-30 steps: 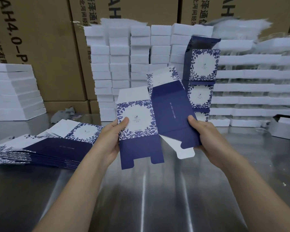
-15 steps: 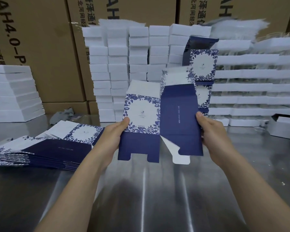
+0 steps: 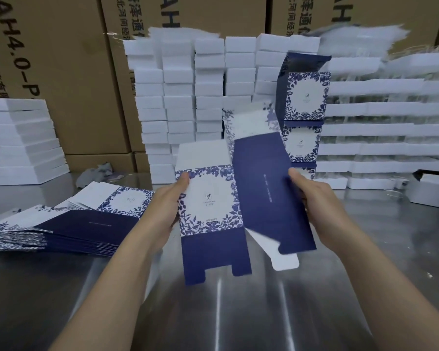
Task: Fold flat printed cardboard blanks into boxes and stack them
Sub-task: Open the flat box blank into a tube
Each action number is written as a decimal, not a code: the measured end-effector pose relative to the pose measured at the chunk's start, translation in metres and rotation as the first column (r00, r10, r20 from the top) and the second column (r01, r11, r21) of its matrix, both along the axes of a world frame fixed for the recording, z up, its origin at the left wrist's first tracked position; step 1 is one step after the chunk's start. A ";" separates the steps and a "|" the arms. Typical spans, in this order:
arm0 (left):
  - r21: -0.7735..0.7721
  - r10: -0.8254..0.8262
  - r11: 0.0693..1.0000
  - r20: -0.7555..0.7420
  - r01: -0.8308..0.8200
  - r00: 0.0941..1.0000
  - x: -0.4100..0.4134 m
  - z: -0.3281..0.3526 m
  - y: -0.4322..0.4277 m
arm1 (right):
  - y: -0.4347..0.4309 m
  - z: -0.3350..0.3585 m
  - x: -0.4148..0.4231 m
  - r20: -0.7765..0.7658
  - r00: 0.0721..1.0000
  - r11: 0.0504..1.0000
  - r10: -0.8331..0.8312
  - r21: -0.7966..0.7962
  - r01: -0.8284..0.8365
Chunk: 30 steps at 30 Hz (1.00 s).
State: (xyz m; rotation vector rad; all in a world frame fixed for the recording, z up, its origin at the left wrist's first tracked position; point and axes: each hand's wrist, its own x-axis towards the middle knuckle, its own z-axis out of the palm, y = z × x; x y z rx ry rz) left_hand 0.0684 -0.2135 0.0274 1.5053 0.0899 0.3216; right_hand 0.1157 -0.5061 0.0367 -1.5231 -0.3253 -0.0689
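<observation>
I hold a printed cardboard blank (image 3: 213, 209) upright above the steel table, half opened into a sleeve. Its left panel is white with a blue floral border, its right panel plain navy (image 3: 266, 196). My left hand (image 3: 167, 209) grips the left edge, thumb on the floral face. My right hand (image 3: 314, 198) grips the navy panel's right edge. Navy and white flaps hang loose at the bottom. A pile of flat blanks (image 3: 69, 224) lies on the table to the left. Finished floral boxes (image 3: 304, 117) stand stacked behind the blank.
The steel table (image 3: 238, 312) stretches below my arms. White foam blocks (image 3: 193, 97) are stacked at the back, more at the far left (image 3: 18, 143) and right (image 3: 378, 138). Brown cartons (image 3: 61, 59) form the back wall. A small white box (image 3: 431, 191) sits at the right edge.
The blank swung from tilted to upright, then tilted slightly again and came closer to me. My left thumb slid up to the floral panel's upper left corner. Both hands keep their grip.
</observation>
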 end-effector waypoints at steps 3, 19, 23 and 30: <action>-0.014 -0.081 0.997 -0.008 0.081 0.997 0.001 0.000 0.001 | 0.000 0.001 -0.001 -0.012 0.997 0.997 -0.070 0.032 0.071; 0.065 0.052 0.996 0.015 -0.053 0.999 0.001 -0.004 -0.002 | -0.001 0.000 0.005 -0.064 0.998 0.992 -0.024 0.122 0.032; 0.066 0.033 0.997 -0.044 -0.030 0.998 0.002 -0.005 0.008 | -0.002 0.001 0.004 -0.047 0.999 0.993 -0.003 0.118 0.009; -0.096 0.152 0.985 0.065 -0.146 0.986 0.003 -0.007 0.015 | 0.008 -0.003 -0.002 -0.059 0.989 0.987 0.138 -0.075 -0.142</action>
